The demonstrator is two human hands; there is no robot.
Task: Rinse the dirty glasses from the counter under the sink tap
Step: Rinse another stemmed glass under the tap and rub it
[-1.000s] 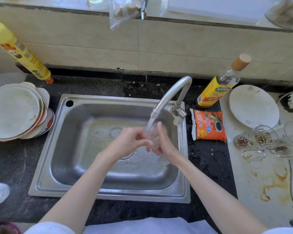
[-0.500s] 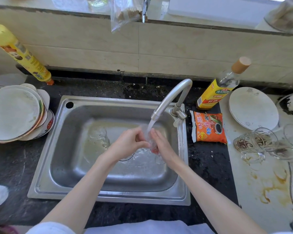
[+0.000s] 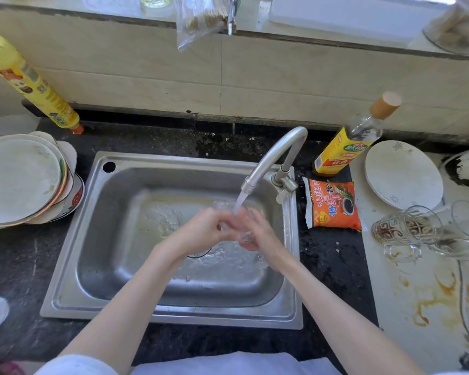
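A clear glass [image 3: 243, 235] sits between both my hands over the steel sink [image 3: 71, 266], right under the tap [image 3: 271, 158], whose water runs onto it. My left hand [image 3: 205, 230] curls around its left side and my right hand [image 3: 260, 231] grips its right side. Most of the glass is hidden by my fingers and the splash. Several dirty glasses [image 3: 406, 228] with brown residue lie tipped on the white counter at the right.
A stack of dirty plates [image 3: 19, 180] stands left of the sink beside a yellow bottle [image 3: 33, 85]. Right of the tap are a yellow-labelled bottle [image 3: 347, 142], an orange sauce packet [image 3: 332, 204] and a white plate [image 3: 402, 173]. Brown stains [image 3: 431, 301] mark the right counter.
My hands have shifted slightly around the glass, with the fingers closing nearer together under the running water. The glass stays beneath the tap.
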